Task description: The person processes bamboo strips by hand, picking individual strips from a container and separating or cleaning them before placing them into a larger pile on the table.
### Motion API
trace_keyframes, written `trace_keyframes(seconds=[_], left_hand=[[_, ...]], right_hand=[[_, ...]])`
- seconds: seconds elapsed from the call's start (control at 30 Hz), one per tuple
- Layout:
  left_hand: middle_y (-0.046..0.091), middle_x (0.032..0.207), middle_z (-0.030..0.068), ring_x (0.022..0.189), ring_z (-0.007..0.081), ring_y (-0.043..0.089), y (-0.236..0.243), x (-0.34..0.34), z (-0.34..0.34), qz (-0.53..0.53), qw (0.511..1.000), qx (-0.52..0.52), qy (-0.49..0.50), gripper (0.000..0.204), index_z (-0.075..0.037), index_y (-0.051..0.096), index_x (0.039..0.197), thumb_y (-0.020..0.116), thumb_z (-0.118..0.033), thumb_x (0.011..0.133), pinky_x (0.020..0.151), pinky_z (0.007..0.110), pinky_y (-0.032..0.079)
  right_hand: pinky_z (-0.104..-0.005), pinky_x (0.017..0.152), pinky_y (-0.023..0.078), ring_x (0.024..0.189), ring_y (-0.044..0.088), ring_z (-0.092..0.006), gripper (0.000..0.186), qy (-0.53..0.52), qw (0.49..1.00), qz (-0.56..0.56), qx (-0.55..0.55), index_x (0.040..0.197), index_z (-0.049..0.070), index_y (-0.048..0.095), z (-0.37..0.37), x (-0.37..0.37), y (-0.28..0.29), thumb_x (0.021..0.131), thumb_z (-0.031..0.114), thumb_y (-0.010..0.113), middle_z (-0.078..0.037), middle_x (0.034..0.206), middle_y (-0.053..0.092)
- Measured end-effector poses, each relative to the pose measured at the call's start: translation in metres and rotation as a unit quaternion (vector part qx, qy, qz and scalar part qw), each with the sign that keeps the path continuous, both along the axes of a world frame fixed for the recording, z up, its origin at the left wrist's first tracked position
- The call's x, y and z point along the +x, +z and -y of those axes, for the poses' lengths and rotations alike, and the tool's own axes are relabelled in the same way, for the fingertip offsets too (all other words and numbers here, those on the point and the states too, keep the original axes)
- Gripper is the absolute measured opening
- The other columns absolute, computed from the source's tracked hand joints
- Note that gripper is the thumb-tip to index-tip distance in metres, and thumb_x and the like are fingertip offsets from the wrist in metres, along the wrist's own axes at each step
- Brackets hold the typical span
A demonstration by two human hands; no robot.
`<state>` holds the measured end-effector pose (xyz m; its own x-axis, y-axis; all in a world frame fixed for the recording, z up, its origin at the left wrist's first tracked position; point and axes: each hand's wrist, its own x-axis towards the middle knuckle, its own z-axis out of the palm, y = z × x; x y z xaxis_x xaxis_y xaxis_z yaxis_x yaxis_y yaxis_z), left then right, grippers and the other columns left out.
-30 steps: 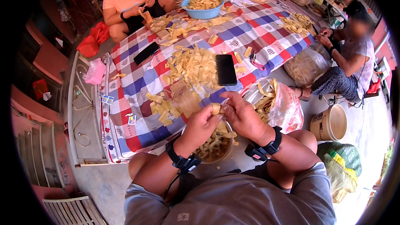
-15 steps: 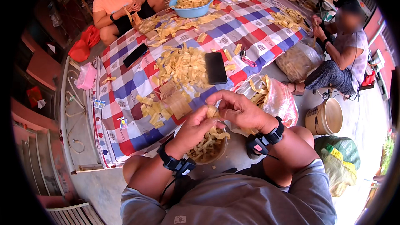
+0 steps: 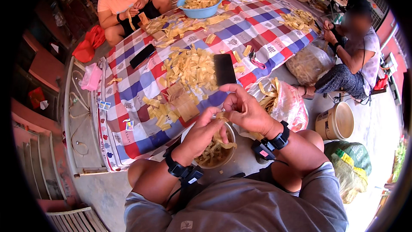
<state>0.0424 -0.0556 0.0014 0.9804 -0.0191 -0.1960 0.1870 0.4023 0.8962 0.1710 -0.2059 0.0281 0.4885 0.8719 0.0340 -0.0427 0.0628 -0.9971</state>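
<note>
At lower centre, a pale yellow strip is pinched between the thumb and forefinger of the left hand; the right hand is curled close beside it, its grip hard to tell. Fingertip shaping seems under way above a bowl of strips; a steady pinch appears called for. Mid-frame, a checked cloth is strewn with cut pieces. A bucket is seen at right. A blue basin is heaped at top centre; a co-worker is seated upper left.

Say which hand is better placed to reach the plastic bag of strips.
Likely the right hand: it is nearer the plastic bag, while the left hand is farther off. Both meet at a yellow strip.
</note>
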Motion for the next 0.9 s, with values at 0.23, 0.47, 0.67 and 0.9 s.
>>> trace_keyframes(seconds=[0.23, 0.47, 0.67, 0.9], left_hand=[[0.057, 0.080, 0.0061, 0.066, 0.0138, 0.058, -0.010, 0.005, -0.006, 0.015, 0.996, 0.055, 0.075, 0.012, -0.008, 0.044, 0.115, 0.046, -0.015, 0.105, 0.059, 0.027, 0.049], [0.056, 0.074, 0.0048, 0.062, 0.0113, 0.056, 0.001, 0.002, -0.007, 0.104, 0.981, 0.135, 0.097, 0.013, -0.010, 0.038, 0.114, 0.045, -0.017, 0.106, 0.059, 0.025, 0.047], [0.057, 0.080, 0.0069, 0.066, 0.0117, 0.056, 0.002, 0.002, -0.014, 0.087, 0.994, 0.036, 0.056, 0.013, -0.010, 0.038, 0.111, 0.046, -0.010, 0.102, 0.060, 0.024, 0.045], [0.054, 0.088, 0.0079, 0.071, 0.0109, 0.051, 0.008, 0.000, -0.016, 0.069, 0.995, 0.062, 0.022, 0.020, -0.011, 0.037, 0.112, 0.046, -0.005, 0.095, 0.064, 0.024, 0.043]], right_hand=[[-0.0245, 0.075, 0.049, 0.080, 0.058, -0.0090, 0.062, -0.068, 0.985, 0.157, 0.014, 0.143, 0.005, 0.033, -0.002, -0.029, -0.002, 0.087, -0.010, 0.057, -0.002, 0.088, 0.054], [-0.0247, 0.077, 0.050, 0.083, 0.061, -0.0091, 0.059, -0.101, 0.985, 0.133, 0.045, 0.142, 0.004, 0.035, -0.001, -0.028, -0.005, 0.090, -0.006, 0.061, -0.003, 0.091, 0.061], [-0.0242, 0.077, 0.050, 0.085, 0.061, -0.0085, 0.049, -0.093, 0.992, 0.059, 0.063, 0.137, 0.003, 0.040, -0.002, -0.026, -0.007, 0.093, -0.003, 0.063, -0.003, 0.092, 0.062], [-0.0226, 0.073, 0.049, 0.083, 0.059, -0.0077, 0.038, -0.084, 0.994, 0.070, 0.011, 0.128, 0.002, 0.049, -0.001, -0.018, -0.013, 0.094, 0.003, 0.065, -0.003, 0.092, 0.061]])
